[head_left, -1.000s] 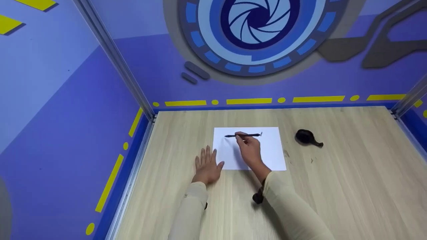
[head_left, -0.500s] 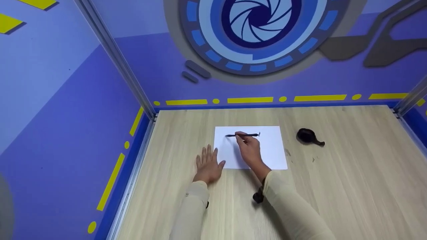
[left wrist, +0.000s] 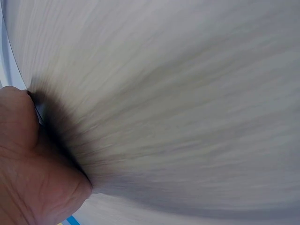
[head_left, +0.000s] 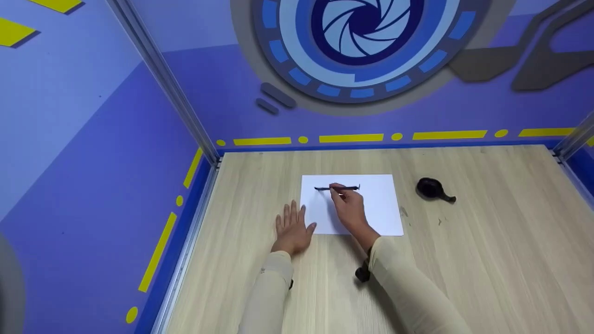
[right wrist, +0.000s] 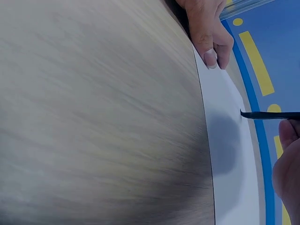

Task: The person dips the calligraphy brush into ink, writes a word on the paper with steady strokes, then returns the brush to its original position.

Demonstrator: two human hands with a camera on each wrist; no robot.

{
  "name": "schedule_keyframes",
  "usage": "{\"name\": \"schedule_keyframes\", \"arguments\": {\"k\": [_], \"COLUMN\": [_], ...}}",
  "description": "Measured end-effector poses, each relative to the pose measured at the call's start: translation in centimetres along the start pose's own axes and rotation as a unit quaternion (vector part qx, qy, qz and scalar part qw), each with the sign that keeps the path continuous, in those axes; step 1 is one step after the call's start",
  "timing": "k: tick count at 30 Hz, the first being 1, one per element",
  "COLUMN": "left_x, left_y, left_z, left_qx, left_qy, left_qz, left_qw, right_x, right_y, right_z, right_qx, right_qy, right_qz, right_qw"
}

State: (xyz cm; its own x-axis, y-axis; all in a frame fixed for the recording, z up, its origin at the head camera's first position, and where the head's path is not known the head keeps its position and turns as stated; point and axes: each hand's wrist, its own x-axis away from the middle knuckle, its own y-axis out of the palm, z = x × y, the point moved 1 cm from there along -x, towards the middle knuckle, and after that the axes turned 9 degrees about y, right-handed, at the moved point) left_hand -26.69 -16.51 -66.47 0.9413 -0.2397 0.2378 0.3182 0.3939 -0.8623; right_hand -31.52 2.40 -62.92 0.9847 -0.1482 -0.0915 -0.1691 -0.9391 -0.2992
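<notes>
A white sheet of paper [head_left: 378, 215] lies on the wooden table. Thumb and fingertips of my right hand [head_left: 351, 209] pinch a slim dark ink brush [head_left: 345, 188], held almost level in the head view over the upper left of the sheet. In the right wrist view the bristle tip of the brush [right wrist: 269, 115] looks bent at the paper's surface. My left hand [head_left: 294, 234] rests flat with spread fingers at the sheet's lower left edge, its thumb over the corner. The left wrist view catches only part of that hand [left wrist: 42, 183] against the tabletop.
A small black dish [head_left: 430, 188] with a short handle stands right of the paper. Dark smudges [head_left: 403, 212] mark the wood beside the sheet. Blue and purple panels [head_left: 195, 102] with yellow stripes border the table at the back and sides.
The brush has tipped a little and its point, straight before, now looks bent at the paper. My left hand stays in place on the sheet's corner. The head view has shifted slightly.
</notes>
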Motion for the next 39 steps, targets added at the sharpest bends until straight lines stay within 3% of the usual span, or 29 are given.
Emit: {"name": "schedule_keyframes", "arguments": {"k": [21, 31, 39], "left_x": [-0.1, 0.6, 1.4], "left_y": [0.3, -0.5, -1.1], "left_z": [0.0, 0.6, 1.1], "left_qx": [-0.015, 0.012, 0.023], "left_qy": [-0.007, 0.003, 0.010], "left_qz": [0.005, 0.008, 0.011], "left_qw": [0.9998, 0.9999, 0.9996], "right_x": [0.1, -0.2, 0.1], "right_y": [-1.0, -3.0, -4.2], "right_z": [-0.9, -1.3, -1.0], "right_qx": [0.006, -0.057, -0.059], "right_qy": [0.000, 0.013, 0.030], "right_qz": [-0.005, 0.072, 0.071], "right_qw": [1.000, 0.996, 0.995]}}
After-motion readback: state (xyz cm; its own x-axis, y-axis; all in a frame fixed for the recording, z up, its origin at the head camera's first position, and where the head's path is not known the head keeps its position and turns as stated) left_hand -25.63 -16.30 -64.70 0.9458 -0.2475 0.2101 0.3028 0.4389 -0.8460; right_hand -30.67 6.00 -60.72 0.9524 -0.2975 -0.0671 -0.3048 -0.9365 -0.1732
